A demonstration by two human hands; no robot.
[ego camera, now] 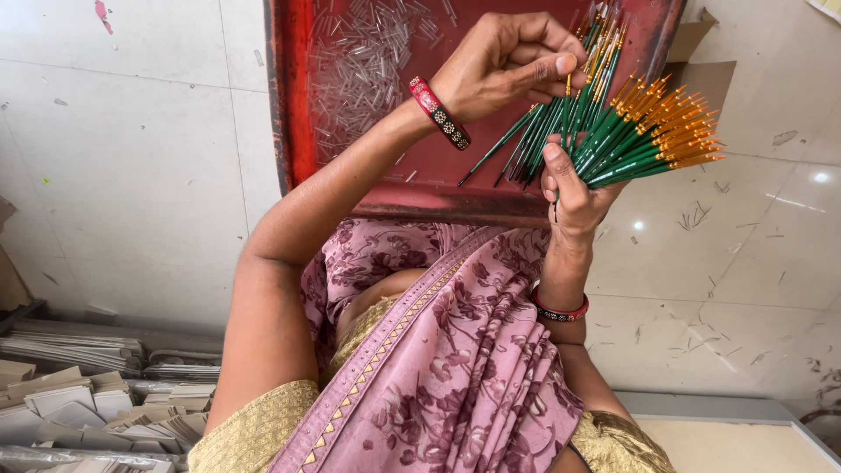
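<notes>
Dozens of brushes (pixel 648 131) clamped, fanned, in closed right hand (pixel 574 188); one stem pinched by left hand (pixel 508 61) above. Sorting stage, apparently; needs steady grip, clean single pull.

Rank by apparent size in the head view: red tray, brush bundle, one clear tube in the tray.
1. red tray, partly hidden and cut off.
2. brush bundle, fanned in the right hand.
3. clear tube, smallest.
</notes>
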